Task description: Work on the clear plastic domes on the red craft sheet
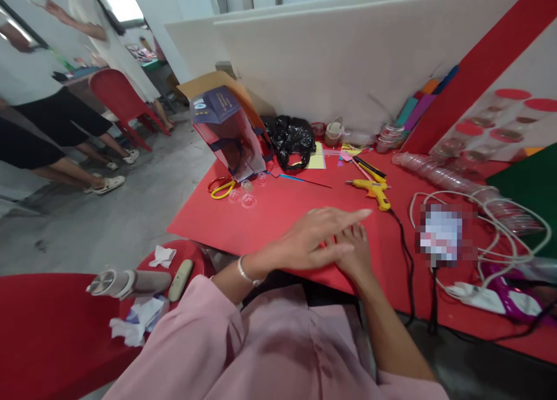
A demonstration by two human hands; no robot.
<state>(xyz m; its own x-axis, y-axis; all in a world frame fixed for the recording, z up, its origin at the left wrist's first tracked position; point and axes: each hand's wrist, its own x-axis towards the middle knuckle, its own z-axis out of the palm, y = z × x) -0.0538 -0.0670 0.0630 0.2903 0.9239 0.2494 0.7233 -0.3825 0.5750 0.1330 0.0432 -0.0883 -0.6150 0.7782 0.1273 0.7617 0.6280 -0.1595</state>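
My left hand (315, 237) reaches over the front edge of the red table (209, 226), fingers stretched out and apart, with nothing in it. It lies partly across my right hand (355, 250), whose fingers are bent and partly hidden behind it; whether they hold anything does not show. Beyond the hands a yellow glue gun (373, 192) lies on the table. Yellow-handled scissors (223, 188) and several small clear plastic cups (248, 200) are to the left, near an open dark blue box (239, 139).
A black plastic bag (289, 138) stands at the back. Cables (513, 237) and stacked clear cups (448, 174) lie right. A metal flask (130, 283) rests on a red stool (198, 258) at left. Several people stand at far left near a red chair (119, 101).
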